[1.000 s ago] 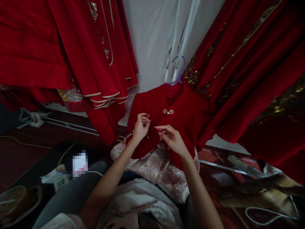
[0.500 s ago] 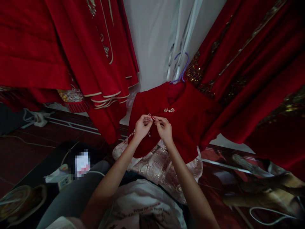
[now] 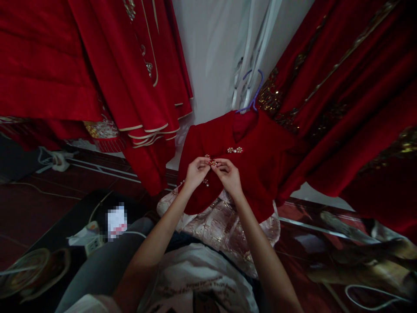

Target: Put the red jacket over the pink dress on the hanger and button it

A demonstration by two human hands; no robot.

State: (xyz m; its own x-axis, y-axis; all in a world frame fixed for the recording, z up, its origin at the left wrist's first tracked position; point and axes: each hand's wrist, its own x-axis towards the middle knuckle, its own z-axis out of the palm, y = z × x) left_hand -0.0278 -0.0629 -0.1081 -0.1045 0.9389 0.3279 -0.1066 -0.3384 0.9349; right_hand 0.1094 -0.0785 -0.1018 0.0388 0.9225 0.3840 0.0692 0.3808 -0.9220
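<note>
Red satin robes with cream piping (image 3: 107, 65) hang at the left. The left hand (image 3: 194, 172) and right hand (image 3: 230, 175) meet fingertip to fingertip, both pinching a pearl-beaded clasp (image 3: 213, 163) on the front of a small red velvet jacket (image 3: 263, 161), which hangs on a purple wire hanger (image 3: 253, 89).

The left hand (image 3: 195, 173) and right hand (image 3: 230, 176) hide most of the pearl clasp (image 3: 213, 163); the red jacket (image 3: 260, 156) swallows the purple hanger (image 3: 254, 103) below its hook.
</note>
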